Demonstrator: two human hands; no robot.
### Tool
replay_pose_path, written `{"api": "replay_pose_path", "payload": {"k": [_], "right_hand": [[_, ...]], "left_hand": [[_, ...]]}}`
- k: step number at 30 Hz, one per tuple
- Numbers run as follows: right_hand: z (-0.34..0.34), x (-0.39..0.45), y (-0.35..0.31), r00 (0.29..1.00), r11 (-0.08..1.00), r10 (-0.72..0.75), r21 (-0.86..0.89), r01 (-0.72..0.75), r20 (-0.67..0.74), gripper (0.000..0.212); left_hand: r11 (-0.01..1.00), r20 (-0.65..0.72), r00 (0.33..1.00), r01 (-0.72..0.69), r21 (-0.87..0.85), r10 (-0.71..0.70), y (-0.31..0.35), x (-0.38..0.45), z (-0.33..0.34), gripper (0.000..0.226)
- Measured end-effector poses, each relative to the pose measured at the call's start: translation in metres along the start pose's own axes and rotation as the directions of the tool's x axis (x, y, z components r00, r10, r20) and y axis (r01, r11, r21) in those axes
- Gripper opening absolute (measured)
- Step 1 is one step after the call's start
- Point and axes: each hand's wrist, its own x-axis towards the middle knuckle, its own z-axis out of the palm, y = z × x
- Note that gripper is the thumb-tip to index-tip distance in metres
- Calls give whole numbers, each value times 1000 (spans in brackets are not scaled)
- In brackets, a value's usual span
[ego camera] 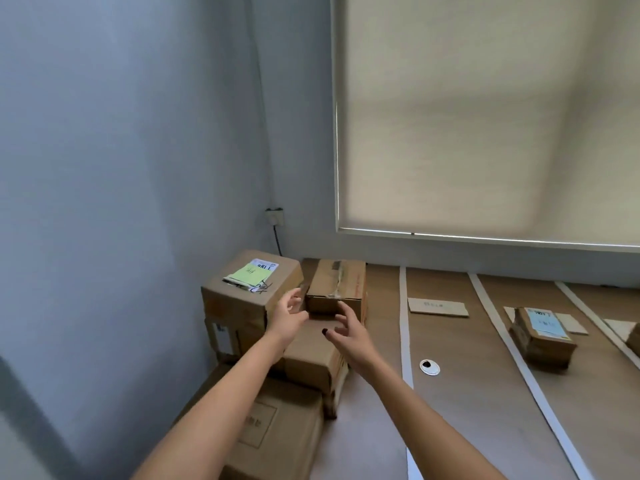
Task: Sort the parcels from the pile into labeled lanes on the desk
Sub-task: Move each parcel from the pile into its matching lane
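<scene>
1. Left hand (289, 315) and right hand (349, 332) both open, fingers spread, nothing gripped. They bracket the near face of a small taped box (336, 285), close but no firm contact visible.
2. That box sits atop the pile at far left of the desk (460, 358), on a larger box (311, 355). Just left, seemingly touching, is a tall box with a green label (251, 282).
3. Risk: left fingers squeeze into the narrow gap by the tall box. A snagged lift could drag or tip it.
4. Risk: loose, wrinkled tape on the small box's top. Gripping there may peel tape instead of lifting; likely safer by the sides.
5. Risk: the stack looks uneven, lower boxes overhanging. Pulling the top one toward the near edge could shift what lies under it.
6. Risk: wrong lane. Lanes to the right are split by white tape strips (403, 327); the nearest card label (438, 307) is unreadable here. One parcel with a blue label (542, 337) already sits further right.
7. No label visible on the small box; may need turning first.
</scene>
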Motion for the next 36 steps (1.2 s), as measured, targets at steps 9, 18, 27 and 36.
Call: {"api": "replay_pose_path", "payload": {"k": [9,18,27,36], "right_hand": [[76,82,-35,1000,1000,-8,-22,8,10,72],[136,153,-17,972,959,219,205,-197,-90,85],[171,168,5,939,896,294,393,-206,-177,75],[171,172,-32,957,868,246,475,-146,-155,68]], "left_hand": [[986,-229,971,-36,164,73,-28,97,-130,55],[989,-130,990,73,131,-56,-85,176,-176,56],[935,62,982,189,-300,-179,-113,180,-173,36],[913,148,979,186,-364,-140,-90,166,-189,34]]}}
